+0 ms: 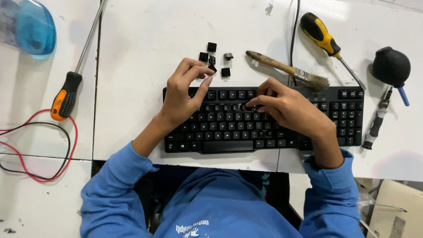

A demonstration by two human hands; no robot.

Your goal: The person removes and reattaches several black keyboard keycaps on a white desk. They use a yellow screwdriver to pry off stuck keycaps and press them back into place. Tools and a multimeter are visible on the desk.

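I'm looking straight down at a black plastic computer keyboard (264, 121) lying flat near the front edge of the white counter (145, 39), its number pad to my right. My left hand (183, 94) is over the keyboard's top left corner, thumb and forefinger pinched on a small black keycap (212, 68) just above the top row. My right hand (288, 105) lies across the middle rows, its fingers (260, 102) curled and pressing down among the keys; I cannot tell whether they grip anything. In the upper rows near those fingertips some keys look to be off.

Just behind the keyboard, a little cluster of loose black square keycaps (216, 55) sits on the counter, close by my left fingertips. To the right of them lies a wooden-handled bristle brush (286, 68), angled with its bristles touching the keyboard's back edge. A black cable (294, 31) runs away behind it. Further right is a yellow-and-black screwdriver (328, 42), then a black rubber bulb blower with a blue nozzle (392, 68), and a slim black precision screwdriver (376, 121) beside the number pad.

Well off to my left lie a long orange-and-black-handled screwdriver (70, 83), looped red and black wires (39, 145), and a blue translucent plastic container (28, 26) in the far corner.
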